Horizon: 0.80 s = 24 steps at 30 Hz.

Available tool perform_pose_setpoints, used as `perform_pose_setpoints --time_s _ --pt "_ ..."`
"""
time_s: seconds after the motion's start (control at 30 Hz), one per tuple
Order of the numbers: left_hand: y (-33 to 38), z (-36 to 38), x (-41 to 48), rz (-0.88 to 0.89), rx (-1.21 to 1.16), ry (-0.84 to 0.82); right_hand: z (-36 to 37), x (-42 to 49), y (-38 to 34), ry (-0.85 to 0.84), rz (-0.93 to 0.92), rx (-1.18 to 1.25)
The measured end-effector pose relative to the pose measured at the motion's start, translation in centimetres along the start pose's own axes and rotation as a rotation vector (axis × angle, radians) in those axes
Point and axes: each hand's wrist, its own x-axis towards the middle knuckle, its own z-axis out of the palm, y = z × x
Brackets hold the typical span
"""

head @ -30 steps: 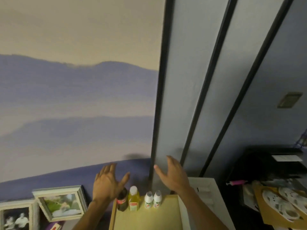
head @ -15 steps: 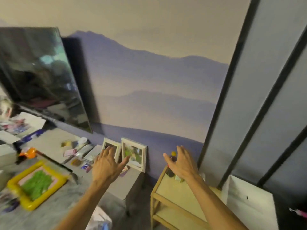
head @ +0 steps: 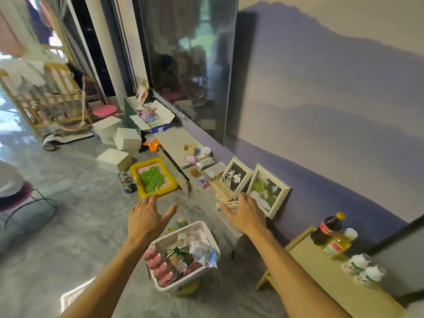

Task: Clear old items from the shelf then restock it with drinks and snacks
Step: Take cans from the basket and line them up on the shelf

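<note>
Left hand and right hand hovering spread open, holding nothing, above white basket of snacks

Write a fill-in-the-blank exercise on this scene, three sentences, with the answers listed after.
1. The number of bottles standing on top of the wooden shelf is ____.
2. The white basket of snacks sits on the ____.
3. Both the left hand and the right hand are open and hold ____.

Missing words: four; floor; nothing
</note>
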Motion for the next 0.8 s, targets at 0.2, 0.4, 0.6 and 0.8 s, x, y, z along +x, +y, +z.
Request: perform_pose_setpoints --time_s 0.2,0.4,0.6,0.8 --pt "-9.5 2.3 1.2 -0.154 0.000 -0.124 8.6 4.2 -7.5 -0.230 -0.058 -0.026" --pt "-15.9 5.7 3.8 -0.223 0.013 -0.258 16.9 6.8 -11.7 -0.359 -0.017 -0.052" --pt "-18.5 8.5 5.7 -0.212 0.072 -0.359 23.2 6.2 -12.0 -0.463 0.082 -0.038" --pt "-18.5 10.9 7.4 -0.179 0.106 -0.392 26.7 6.2 -10.8 -0.510 0.119 -0.030"
